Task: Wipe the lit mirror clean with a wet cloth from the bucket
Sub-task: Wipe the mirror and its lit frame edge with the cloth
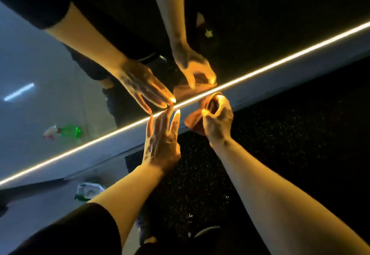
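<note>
The left sleeve fills the lower left. At frame centre, the right hand pinches the cloth against the mirror at its lit strip. The left hand, fingers straight, touches the strip just beside it.

Pretty tight at the lit strip: the left hand is flat against the mirror, and the right hand with the bunched cloth sits just beside it. Strip's open out toward both ends though. Down low left there's a plastic package on the floor.
</note>
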### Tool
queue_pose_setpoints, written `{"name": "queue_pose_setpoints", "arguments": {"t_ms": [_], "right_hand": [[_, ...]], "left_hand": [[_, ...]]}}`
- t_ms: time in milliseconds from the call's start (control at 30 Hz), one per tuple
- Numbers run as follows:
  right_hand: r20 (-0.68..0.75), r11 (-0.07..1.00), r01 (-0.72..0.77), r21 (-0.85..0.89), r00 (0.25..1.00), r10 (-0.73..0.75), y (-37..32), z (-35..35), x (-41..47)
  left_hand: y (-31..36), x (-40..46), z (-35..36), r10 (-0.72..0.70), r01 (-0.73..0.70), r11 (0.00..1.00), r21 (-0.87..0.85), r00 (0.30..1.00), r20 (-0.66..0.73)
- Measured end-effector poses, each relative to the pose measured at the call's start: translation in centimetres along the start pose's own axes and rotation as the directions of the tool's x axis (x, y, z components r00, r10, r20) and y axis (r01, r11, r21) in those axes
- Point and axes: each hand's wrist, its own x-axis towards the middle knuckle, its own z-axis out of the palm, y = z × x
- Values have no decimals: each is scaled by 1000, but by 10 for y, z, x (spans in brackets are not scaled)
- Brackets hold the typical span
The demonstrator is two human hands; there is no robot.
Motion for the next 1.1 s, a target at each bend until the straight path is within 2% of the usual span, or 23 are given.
{"name": "queue_pose_setpoints", "arguments": {"t_ms": [33, 100, 200, 267, 333, 400, 433, 567, 600, 667, 733, 800, 933, 1000, 1100], "right_hand": [[-85, 999, -6, 31, 996, 9, 0, 4, -1], [-130, 989, -48, 142, 989, 67, -4, 15, -5], [17, 967, -194, 163, 981, 194, 3, 35, -19], [-18, 961, -212, 179, 976, 218, 4, 43, -33], [-17, 965, -177, 193, 983, 183, 5, 48, -48], [133, 986, -143, 90, 983, 130, 3, 56, -61], [161, 992, -120, 40, 981, 112, 2, 60, -69], [-141, 999, -40, -18, 989, 37, -18, 76, -86], [-174, 1000, -18, -23, 985, 13, -23, 80, -88], [-134, 999, 36, -27, 990, -40, -24, 94, -91], [-20, 993, 59, -106, 998, -62, -12, 109, -103], [20, 984, 64, -164, 998, -61, 0, 121, -117], [-229, 988, 55, -147, 970, -88, 3, 148, -134], [-209, 984, 60, -166, 973, -94, -1, 172, -148], [-99, 986, 22, -164, 994, -39, 2, 200, -171]], "left_hand": [[-9, -4, 1, 51, -51, 999, 8, 999, 14], [-30, -17, -1, 96, -97, 995, 0, 994, 47], [-61, -36, -12, 140, -140, 990, -7, 988, 70], [-80, -46, -21, 127, -127, 992, 0, 990, 62], [-93, -60, -27, 80, -82, 996, 30, 995, 59], [-102, -74, -31, 3, -5, 999, 34, 998, 59], [-106, -82, -34, -28, 27, 999, 29, 998, 58], [-121, -115, -49, -154, 154, 988, 6, 988, 7], [-126, -122, -52, -182, 182, 983, 3, 983, 0], [-138, -131, -56, -229, 229, 973, 5, 973, -7], [-153, -138, -53, -264, 264, 964, 8, 964, 16], [-168, -138, -49, -256, 256, 966, -25, 966, 23], [-198, -149, -49, -234, 234, 971, -55, 972, 3], [-214, -156, -53, -213, 212, 975, -64, 977, -2], [-233, -162, -57, -170, 170, 984, -54, 985, 15]]}}
